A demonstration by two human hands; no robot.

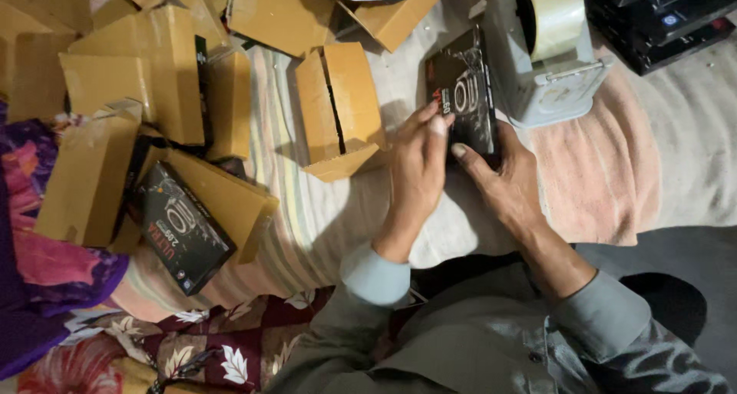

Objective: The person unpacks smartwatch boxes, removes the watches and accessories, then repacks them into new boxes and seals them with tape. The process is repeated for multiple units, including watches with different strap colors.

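Brown boxes (338, 106) lie on a striped cloth (299, 210). The left hand (418, 168) and right hand (503, 183) hold a black box (464, 95) beside a tape holder (553, 56).

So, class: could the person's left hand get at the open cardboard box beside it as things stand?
Probably yes: the left hand is beside the open cardboard box with nothing between, though it now holds the black packet.
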